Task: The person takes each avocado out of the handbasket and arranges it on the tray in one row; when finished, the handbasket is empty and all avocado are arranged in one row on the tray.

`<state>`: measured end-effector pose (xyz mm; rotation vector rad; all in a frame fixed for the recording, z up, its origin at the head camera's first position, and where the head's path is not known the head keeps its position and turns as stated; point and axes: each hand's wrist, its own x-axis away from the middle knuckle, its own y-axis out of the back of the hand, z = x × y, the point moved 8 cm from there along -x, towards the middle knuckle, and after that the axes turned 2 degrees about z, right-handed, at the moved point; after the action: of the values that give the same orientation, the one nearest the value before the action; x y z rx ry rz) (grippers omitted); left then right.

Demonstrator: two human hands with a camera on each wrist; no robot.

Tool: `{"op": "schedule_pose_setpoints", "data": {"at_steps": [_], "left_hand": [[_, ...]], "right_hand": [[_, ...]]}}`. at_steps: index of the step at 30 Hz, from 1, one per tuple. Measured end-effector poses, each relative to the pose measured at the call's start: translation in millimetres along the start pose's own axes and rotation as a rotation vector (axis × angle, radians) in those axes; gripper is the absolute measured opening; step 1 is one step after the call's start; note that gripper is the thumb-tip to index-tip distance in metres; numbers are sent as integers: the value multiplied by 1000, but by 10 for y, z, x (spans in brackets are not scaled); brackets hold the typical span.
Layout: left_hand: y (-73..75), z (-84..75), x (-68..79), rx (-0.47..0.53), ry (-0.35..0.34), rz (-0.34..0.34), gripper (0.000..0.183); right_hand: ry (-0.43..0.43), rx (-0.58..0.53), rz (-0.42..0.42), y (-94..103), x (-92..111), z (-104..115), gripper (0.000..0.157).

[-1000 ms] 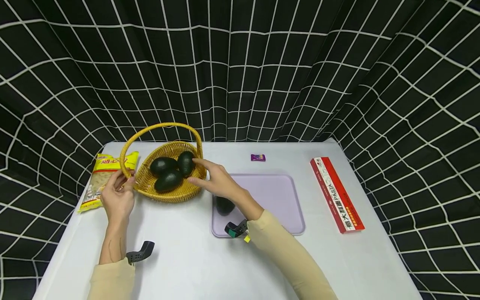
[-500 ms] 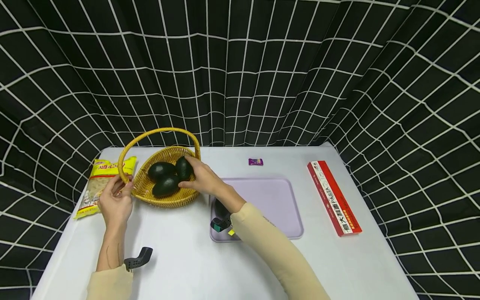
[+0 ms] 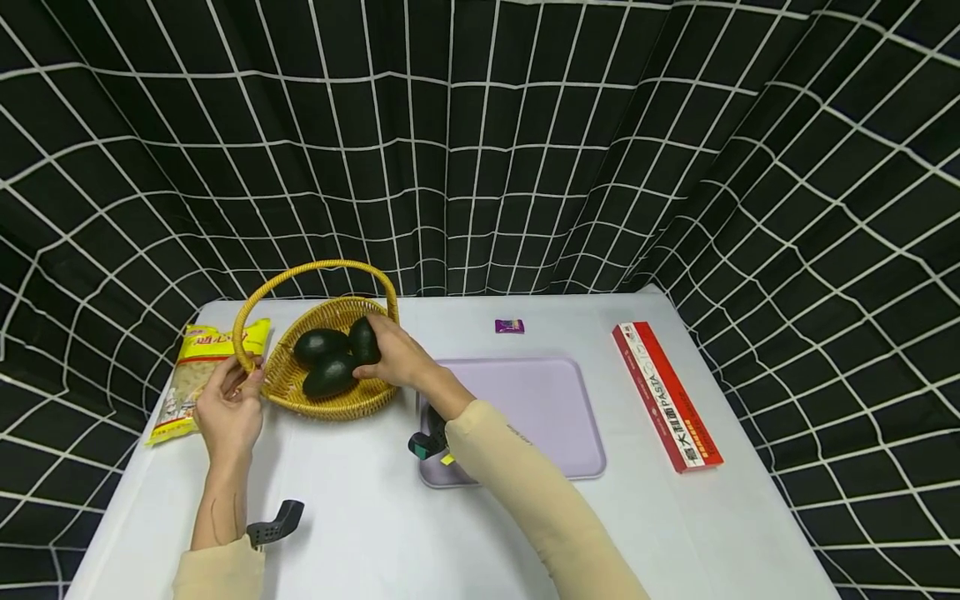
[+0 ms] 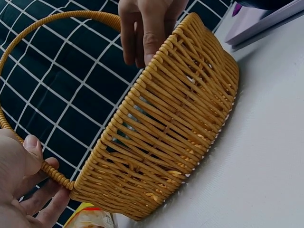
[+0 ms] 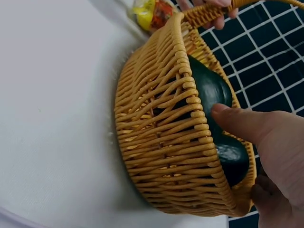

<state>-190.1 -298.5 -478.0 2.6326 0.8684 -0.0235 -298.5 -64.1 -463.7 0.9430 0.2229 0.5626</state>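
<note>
A yellow wicker basket [image 3: 337, 410] stands at the left with three dark green avocados inside. My left hand [image 3: 228, 417] holds the base of the arched basket handle [image 3: 322, 265] between thumb and fingers, as the left wrist view also shows. My right hand [image 3: 401, 354] reaches over the basket's right rim and grips the rightmost avocado [image 3: 363, 340], fingers on its far side. In the right wrist view, the thumb [image 5: 232, 116] presses on dark green skin. The other two avocados, one at the back left [image 3: 321, 346] and one in front [image 3: 330, 377], lie against it.
A lilac tray [image 3: 540, 417] lies right of the basket; my right forearm covers its left part, including most of a dark object. A yellow food bag [image 3: 180, 392] is behind my left hand. A purple packet [image 3: 509, 326] and a red pasta box [image 3: 667, 396] lie farther right.
My right hand has moved left and in over the basket, from the rightmost avocado's edge to a grip around it. The left hand keeps its hold on the handle. The view has shifted slightly.
</note>
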Motion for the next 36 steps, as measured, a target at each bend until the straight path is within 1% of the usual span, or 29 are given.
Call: {"op": "schedule_pose_setpoints", "data": {"at_steps": [4,7,10,15,21,30,36], "left_hand": [[0,5,10,8,1,0,41],[-6,13,18,1,10,-1,41],[-19,12,29,-1,9,-1,41],[-40,26,30,-2,-3,3,42],[-30,11,25,-18,-7,-1,39],[-8,-2,16,-3,-31,-9,38],[-6,-28,26,-6,-34,-9,40]], "right_hand": [[-5,28,-4,-26,-28,6,103],[-23,72,4,-42,-52,5,104],[-46,111,17,-58,-83,3,105],[-71,137,30,-77,-130,-15,108],[-72,171,51,-95,-180,-7,108],[-64,284,107,-146,-252,40,110],[-67,337,120,-183,-278,45,109]]}}
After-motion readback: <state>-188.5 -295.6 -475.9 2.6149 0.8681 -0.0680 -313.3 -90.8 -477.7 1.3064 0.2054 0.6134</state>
